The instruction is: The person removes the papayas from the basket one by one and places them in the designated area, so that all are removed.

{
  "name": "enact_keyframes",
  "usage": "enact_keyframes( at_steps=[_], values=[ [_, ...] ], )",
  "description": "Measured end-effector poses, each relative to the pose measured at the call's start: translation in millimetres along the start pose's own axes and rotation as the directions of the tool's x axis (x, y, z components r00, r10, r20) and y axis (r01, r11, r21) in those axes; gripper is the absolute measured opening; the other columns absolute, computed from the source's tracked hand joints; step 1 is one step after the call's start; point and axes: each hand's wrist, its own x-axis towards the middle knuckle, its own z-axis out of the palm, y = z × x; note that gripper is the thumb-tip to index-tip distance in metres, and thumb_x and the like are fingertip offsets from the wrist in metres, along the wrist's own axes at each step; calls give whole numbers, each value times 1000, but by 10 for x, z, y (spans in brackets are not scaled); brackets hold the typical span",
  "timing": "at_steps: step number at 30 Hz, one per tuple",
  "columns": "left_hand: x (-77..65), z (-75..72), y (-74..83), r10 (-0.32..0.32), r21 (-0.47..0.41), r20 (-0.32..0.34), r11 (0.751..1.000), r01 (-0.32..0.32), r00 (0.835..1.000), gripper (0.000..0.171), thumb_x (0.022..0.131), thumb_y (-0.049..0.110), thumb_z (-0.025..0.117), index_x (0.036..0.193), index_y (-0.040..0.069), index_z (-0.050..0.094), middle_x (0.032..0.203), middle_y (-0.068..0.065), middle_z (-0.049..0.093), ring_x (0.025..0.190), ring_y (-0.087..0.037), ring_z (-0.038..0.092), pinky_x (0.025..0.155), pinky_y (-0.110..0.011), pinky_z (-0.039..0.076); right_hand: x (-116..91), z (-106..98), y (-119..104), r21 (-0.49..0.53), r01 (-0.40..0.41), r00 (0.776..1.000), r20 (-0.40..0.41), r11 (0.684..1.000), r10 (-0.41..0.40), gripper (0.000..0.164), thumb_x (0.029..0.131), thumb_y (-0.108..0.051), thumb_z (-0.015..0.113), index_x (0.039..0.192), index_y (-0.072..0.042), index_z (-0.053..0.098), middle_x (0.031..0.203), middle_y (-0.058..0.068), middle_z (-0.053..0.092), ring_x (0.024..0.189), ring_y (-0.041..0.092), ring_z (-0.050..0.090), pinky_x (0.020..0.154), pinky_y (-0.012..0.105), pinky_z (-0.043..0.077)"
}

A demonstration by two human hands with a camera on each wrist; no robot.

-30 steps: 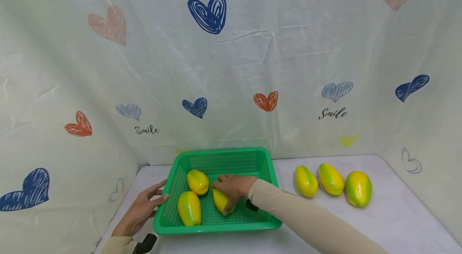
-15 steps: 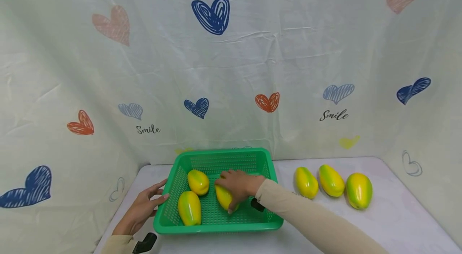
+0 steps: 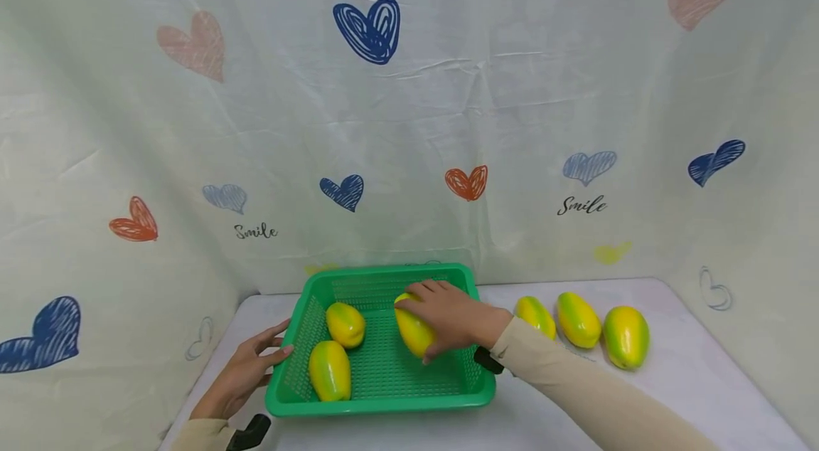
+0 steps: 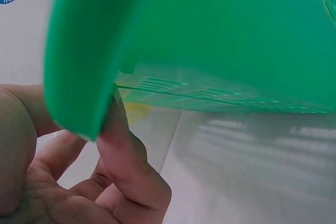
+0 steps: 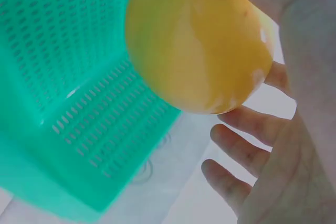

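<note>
My right hand point(image 3: 454, 316) grips a glossy yellow-green fruit point(image 3: 412, 330), oblong like a mango or small papaya, over the right half of a green plastic basket point(image 3: 384, 408). In the right wrist view the fruit point(image 5: 199, 45) is up near the basket's perforated wall, with the thumb on one side and fingertips on the other. Two similar fruits, one farther back point(image 3: 345, 325) and one nearer point(image 3: 330, 371), lie in the basket's left half. My left hand point(image 3: 239, 373) pinches the basket's left rim; the left wrist view shows the rim point(image 4: 79, 77) between thumb and fingers.
On the white table point(image 3: 544, 408), right of the basket, lie three more such fruits: a partly hidden one point(image 3: 536, 316) behind the right sleeve, a middle one point(image 3: 579, 320) and a right one point(image 3: 626, 337). A curtain with printed hearts point(image 3: 409, 117) stands close behind the basket.
My right hand has raised the fruit from the basket floor and moved it right and back. The left hand stays at the rim. The view has shifted slightly.
</note>
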Motion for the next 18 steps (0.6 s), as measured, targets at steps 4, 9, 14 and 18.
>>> enact_keyframes(
  at_steps=[4, 9, 14, 18],
  values=[
    [-16, -19, -9, 8, -3, 10, 1000, -8, 1000, 67, 107, 18, 64, 163, 0, 33, 140, -32, 45, 97, -25, 62, 81, -39, 61, -177, -50, 70, 0, 23, 997, -70, 1000, -23, 94, 78, -53, 93, 153, -16, 51, 155, 11, 48, 140, 31, 48, 116, 48, 43],
    [-18, -31, 5, 12, -13, 17, 1000, -11, 1000, 66, 107, 15, 62, 163, -1, 32, 132, -25, 53, 94, -22, 64, 78, -39, 60, -390, -105, 174, -7, 24, 987, -156, 1000, -25, 96, 75, -52, 95, 152, -13, 53, 153, 15, 50, 138, 35, 51, 113, 50, 47],
    [-3, -41, 19, 12, -17, 28, 1000, -11, 1000, 65, 107, 13, 60, 164, -1, 32, 129, -22, 54, 94, -21, 63, 78, -39, 58, -598, -170, 274, 39, -12, 977, -212, 999, 20, 99, 74, -50, 96, 154, -14, 51, 154, 16, 50, 138, 37, 51, 112, 53, 47],
    [7, -55, 22, 6, -18, 42, 1000, -6, 999, 66, 107, 13, 60, 164, -1, 30, 130, -23, 52, 95, -22, 62, 79, -39, 58, -779, -191, 363, 71, -27, 965, -260, 997, 45, 99, 73, -45, 98, 154, -12, 52, 153, 18, 50, 136, 39, 51, 111, 57, 46]
  ],
)
